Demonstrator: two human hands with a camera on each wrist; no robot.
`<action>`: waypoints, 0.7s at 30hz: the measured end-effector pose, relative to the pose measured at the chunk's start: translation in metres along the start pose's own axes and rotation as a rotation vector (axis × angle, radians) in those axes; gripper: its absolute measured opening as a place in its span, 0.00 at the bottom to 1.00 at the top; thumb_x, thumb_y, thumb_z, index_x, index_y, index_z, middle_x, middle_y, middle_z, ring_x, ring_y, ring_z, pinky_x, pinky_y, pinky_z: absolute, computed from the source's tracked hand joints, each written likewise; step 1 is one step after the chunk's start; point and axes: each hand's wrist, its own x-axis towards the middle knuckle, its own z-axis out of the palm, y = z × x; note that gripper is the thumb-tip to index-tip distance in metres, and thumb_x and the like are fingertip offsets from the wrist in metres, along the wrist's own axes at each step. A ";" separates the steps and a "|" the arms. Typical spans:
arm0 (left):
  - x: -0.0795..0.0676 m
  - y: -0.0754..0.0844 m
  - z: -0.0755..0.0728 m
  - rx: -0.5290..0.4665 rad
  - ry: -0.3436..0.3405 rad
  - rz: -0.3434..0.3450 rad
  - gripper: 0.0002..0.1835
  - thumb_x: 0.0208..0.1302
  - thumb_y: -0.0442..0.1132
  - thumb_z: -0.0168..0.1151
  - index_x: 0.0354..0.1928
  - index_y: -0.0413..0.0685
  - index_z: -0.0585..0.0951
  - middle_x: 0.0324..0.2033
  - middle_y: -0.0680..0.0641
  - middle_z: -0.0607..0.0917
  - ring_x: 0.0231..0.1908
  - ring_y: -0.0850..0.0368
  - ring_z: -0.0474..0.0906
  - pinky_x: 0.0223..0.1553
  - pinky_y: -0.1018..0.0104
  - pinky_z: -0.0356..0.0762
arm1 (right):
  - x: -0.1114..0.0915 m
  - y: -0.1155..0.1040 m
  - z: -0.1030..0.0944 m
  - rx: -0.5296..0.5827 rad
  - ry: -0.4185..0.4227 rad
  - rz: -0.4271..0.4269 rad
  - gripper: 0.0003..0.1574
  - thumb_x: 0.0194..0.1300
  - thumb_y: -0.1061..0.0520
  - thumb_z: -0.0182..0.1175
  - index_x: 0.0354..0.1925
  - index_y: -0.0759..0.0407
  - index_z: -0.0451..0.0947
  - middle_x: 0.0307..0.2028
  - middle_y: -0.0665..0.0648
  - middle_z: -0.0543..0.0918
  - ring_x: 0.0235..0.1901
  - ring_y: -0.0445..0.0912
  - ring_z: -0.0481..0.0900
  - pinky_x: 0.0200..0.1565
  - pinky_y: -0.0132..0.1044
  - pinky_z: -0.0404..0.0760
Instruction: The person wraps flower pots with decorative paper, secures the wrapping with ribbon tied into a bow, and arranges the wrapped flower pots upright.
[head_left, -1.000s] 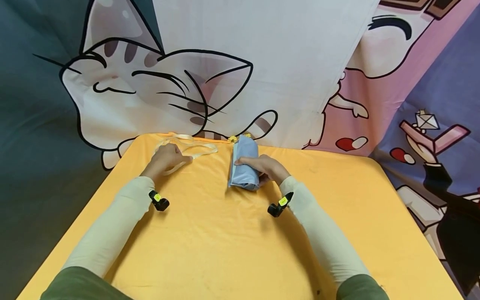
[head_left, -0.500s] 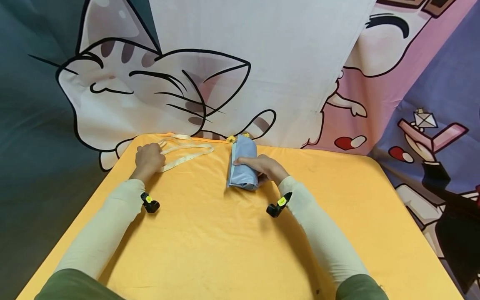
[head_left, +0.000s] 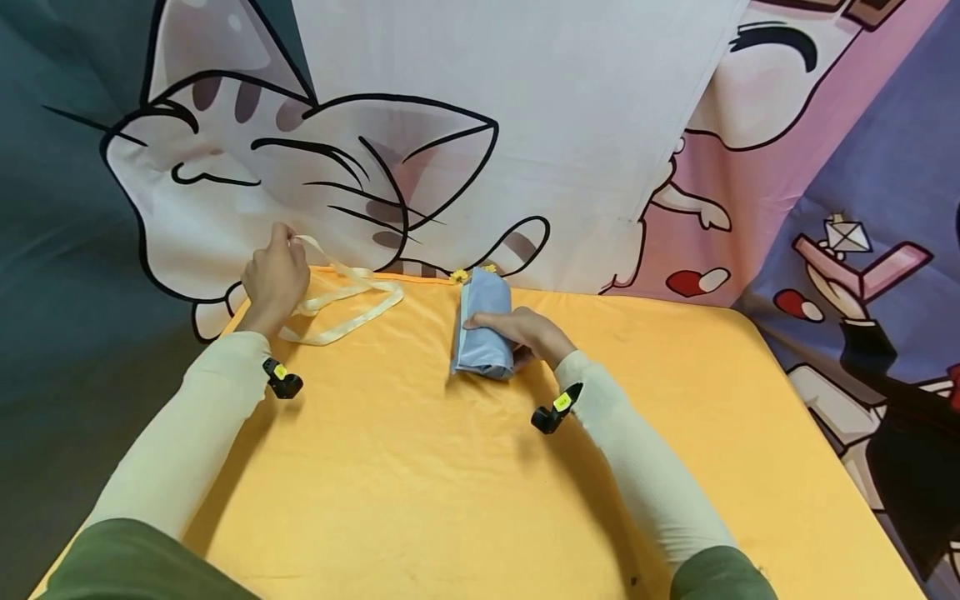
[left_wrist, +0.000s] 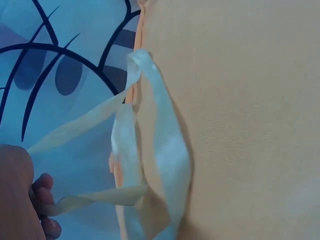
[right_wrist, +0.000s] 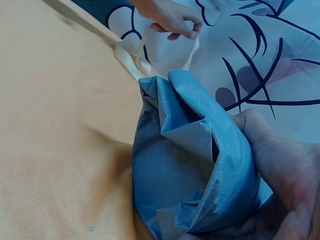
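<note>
My left hand is raised at the table's far left edge, pinching a cream ribbon. One strand runs from the fingertips and another passes by the curled lower fingers; the rest lies in loose loops on the cloth. My right hand grips a small bouquet wrapped in blue paper, thumb on top and fingers around its right side. Yellow flowers peek out at its far end. The folded paper end faces the right wrist camera. The stems inside are hidden.
A yellow cloth covers the table. Right behind its far edge hangs a printed backdrop with a cartoon cat. Small dark cameras are strapped to both wrists.
My left hand has moved left and then up, drawing the ribbon along and lifting part of it off the cloth. The right hand and the bouquet have stayed in place.
</note>
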 end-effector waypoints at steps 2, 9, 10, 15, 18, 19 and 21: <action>0.003 0.000 0.001 0.009 -0.001 0.011 0.27 0.93 0.55 0.29 0.71 0.44 0.70 0.34 0.30 0.84 0.34 0.28 0.80 0.38 0.38 0.74 | 0.000 0.000 0.000 0.001 -0.001 0.004 0.58 0.59 0.21 0.76 0.65 0.62 0.74 0.47 0.59 0.87 0.32 0.48 0.90 0.36 0.41 0.94; 0.002 -0.002 0.003 -0.064 -0.058 -0.008 0.30 0.92 0.58 0.21 0.77 0.48 0.61 0.37 0.31 0.84 0.32 0.34 0.81 0.32 0.48 0.72 | 0.000 -0.003 0.001 -0.016 -0.016 0.027 0.59 0.60 0.20 0.75 0.65 0.62 0.74 0.41 0.57 0.87 0.28 0.46 0.89 0.35 0.40 0.94; 0.001 -0.002 0.003 -0.089 -0.059 -0.005 0.31 0.92 0.58 0.21 0.77 0.48 0.61 0.39 0.31 0.84 0.33 0.34 0.81 0.32 0.48 0.72 | 0.000 -0.003 0.001 -0.020 -0.015 0.026 0.58 0.60 0.19 0.75 0.64 0.62 0.74 0.40 0.57 0.88 0.28 0.46 0.89 0.34 0.39 0.93; 0.000 0.002 0.006 -0.196 0.032 0.083 0.30 0.93 0.56 0.28 0.77 0.45 0.67 0.52 0.30 0.78 0.45 0.31 0.76 0.48 0.37 0.74 | -0.001 -0.003 0.001 -0.008 -0.014 0.021 0.57 0.60 0.20 0.75 0.63 0.62 0.75 0.40 0.57 0.88 0.29 0.46 0.89 0.34 0.40 0.94; 0.003 0.008 0.008 -0.251 0.112 0.180 0.27 0.93 0.53 0.38 0.74 0.40 0.72 0.59 0.28 0.78 0.57 0.27 0.77 0.60 0.32 0.75 | -0.002 -0.002 0.001 0.002 -0.009 0.008 0.56 0.59 0.21 0.76 0.63 0.62 0.75 0.42 0.57 0.88 0.30 0.46 0.89 0.35 0.40 0.94; 0.004 0.010 0.008 -0.263 0.134 0.215 0.27 0.92 0.51 0.41 0.72 0.38 0.73 0.61 0.27 0.77 0.60 0.26 0.77 0.62 0.31 0.74 | -0.002 -0.001 0.001 -0.001 -0.007 0.004 0.56 0.59 0.21 0.75 0.63 0.62 0.75 0.42 0.57 0.88 0.30 0.46 0.89 0.35 0.40 0.94; 0.006 0.015 0.008 -0.280 0.175 0.279 0.25 0.90 0.48 0.44 0.70 0.35 0.75 0.63 0.27 0.77 0.67 0.27 0.75 0.68 0.31 0.74 | -0.002 -0.001 0.001 -0.007 0.001 -0.001 0.56 0.59 0.21 0.75 0.62 0.61 0.76 0.42 0.57 0.88 0.30 0.46 0.89 0.34 0.39 0.93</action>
